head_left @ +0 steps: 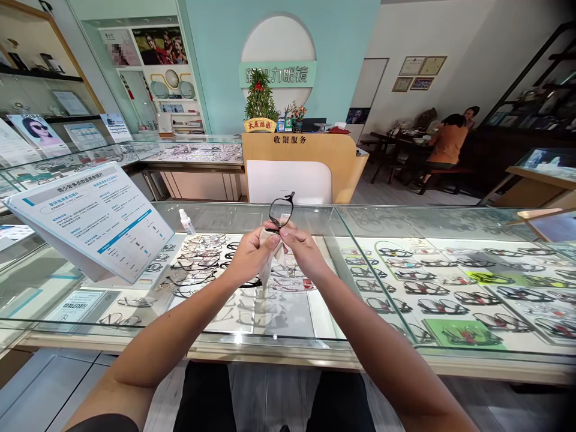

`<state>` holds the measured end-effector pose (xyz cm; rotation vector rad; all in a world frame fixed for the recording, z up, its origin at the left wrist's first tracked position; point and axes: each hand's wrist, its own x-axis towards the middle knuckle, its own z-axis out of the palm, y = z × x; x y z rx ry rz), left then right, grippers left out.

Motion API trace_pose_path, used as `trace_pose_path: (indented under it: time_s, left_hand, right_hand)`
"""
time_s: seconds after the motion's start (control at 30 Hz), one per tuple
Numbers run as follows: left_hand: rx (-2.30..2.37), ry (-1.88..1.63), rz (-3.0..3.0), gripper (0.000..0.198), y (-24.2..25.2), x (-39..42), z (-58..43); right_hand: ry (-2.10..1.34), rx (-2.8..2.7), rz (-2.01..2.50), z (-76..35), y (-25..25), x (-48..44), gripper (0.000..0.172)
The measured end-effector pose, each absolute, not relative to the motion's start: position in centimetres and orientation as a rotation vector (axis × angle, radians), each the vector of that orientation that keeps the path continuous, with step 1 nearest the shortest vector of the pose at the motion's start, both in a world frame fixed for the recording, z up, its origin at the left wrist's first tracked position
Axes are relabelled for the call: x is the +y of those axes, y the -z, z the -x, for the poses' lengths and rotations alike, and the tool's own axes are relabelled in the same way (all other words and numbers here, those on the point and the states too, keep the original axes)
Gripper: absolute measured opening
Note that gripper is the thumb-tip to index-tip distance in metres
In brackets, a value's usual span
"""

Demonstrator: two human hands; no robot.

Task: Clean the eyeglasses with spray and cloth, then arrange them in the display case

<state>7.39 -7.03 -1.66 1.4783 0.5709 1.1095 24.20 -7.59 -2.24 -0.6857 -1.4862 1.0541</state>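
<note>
Both my hands meet above the glass display counter [288, 330], around a pair of dark-rimmed eyeglasses [281, 211] tilted upright so that one lens points up. A pale cleaning cloth [266, 273] hangs down from my left hand [255, 251], whose thumb and fingers pinch it around the lower part of the frame. My right hand [302, 245] is closed with thumb and fingertips on the frame near its middle. The lower lens is mostly hidden by the cloth and fingers. A small white spray bottle [186, 223] stands on the glass to the left.
A tilted printed sign [90, 219] stands on the counter at left. Rows of eyeglasses [443, 306] lie beneath the glass on the right. Behind the counter is a wooden cashier desk [306, 153] with a potted plant [260, 102]. A person in orange [450, 144] sits far right.
</note>
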Motion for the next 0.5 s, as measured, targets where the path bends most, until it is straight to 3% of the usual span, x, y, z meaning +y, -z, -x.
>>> trace_pose_path:
  time_s: [0.23, 0.4, 0.5]
  left_hand:
    - [0.588, -1.137, -1.544, 0.067, 2.0, -6.7, -7.2]
    - [0.629, -1.126, -1.574, 0.069, 2.2, -6.0, -6.7]
    - [0.599, -1.073, -1.578, 0.069, 2.1, -6.0, -6.6]
  right_hand:
    - [-1.072, -1.442, 0.666, -24.3, 2.5, -7.2, 0.067]
    - [-1.123, -1.332, 0.670, -24.3, 2.8, -6.8, 0.051]
    - [-1.118, -1.305, 0.656, -24.4, 2.9, -6.7, 0.049]
